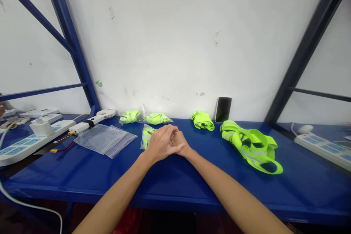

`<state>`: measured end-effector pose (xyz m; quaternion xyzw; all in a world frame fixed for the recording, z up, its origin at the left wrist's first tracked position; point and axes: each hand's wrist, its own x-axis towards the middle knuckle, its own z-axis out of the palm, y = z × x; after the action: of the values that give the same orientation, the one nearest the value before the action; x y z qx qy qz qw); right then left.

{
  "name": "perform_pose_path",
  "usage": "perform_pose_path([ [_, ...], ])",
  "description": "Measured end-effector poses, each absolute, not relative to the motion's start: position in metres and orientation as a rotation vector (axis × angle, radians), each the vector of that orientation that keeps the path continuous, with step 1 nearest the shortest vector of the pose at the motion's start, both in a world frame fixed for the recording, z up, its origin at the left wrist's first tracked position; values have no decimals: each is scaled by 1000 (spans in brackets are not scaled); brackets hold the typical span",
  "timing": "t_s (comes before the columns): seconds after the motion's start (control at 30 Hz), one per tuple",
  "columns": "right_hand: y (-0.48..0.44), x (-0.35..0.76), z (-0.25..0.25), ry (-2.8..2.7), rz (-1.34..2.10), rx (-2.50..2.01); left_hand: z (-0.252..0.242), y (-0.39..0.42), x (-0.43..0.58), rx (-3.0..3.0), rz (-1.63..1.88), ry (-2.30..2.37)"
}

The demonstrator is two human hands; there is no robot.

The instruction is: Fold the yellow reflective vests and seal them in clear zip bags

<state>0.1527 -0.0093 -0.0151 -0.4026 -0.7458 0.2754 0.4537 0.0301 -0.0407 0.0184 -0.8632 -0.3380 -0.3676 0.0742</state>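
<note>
My left hand (161, 144) and my right hand (182, 143) meet at the middle of the blue table, fingertips pressed together. A small object with a thin red part (172, 140) shows between them, mostly hidden. Beside my left hand lies a neon yellow-green reflective vest in a clear bag (146, 136). Two more bagged vests (129, 117) (156, 119) lie along the wall. A loose folded vest (202, 121) sits to the right of my hands. Farther right, a spread-out vest with grey reflective strips (252, 150) lies in loose loops.
A black phone (223, 109) leans against the white wall. Flat clear plastic bags (104, 140), a white handheld fan (93, 120), red-and-black wires with yellow connectors (63, 145) and a white power strip (30, 144) lie left. Another power strip (323, 150) sits right. Dark blue steel uprights (304, 47) frame the table.
</note>
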Motion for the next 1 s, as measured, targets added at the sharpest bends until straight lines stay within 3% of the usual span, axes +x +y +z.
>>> perform_pose_path([
  [0.13, -18, 163, -11, -1871, 887, -880, 21, -43, 22, -2525, -1192, -934],
  [0.3, -17, 175, -5, -1700, 1419, -755, 18, -43, 6, -2523, -1431, -848],
  [0.4, -14, 177, -4, -1590, 1509, -733, 20, -40, -2, -2451, -1570, -902],
  [0.53, -13, 173, -5, -1596, 1375, -722, 31, -29, -5, -2427, -1548, -1054],
  [0.73, -13, 168, -10, -1692, 961, -807, 45, -12, 8, -2825, -879, -1171],
  [1.0, -9, 178, -13, -1725, 475, -1082, 40, 6, 25, -2801, -682, -1275],
])
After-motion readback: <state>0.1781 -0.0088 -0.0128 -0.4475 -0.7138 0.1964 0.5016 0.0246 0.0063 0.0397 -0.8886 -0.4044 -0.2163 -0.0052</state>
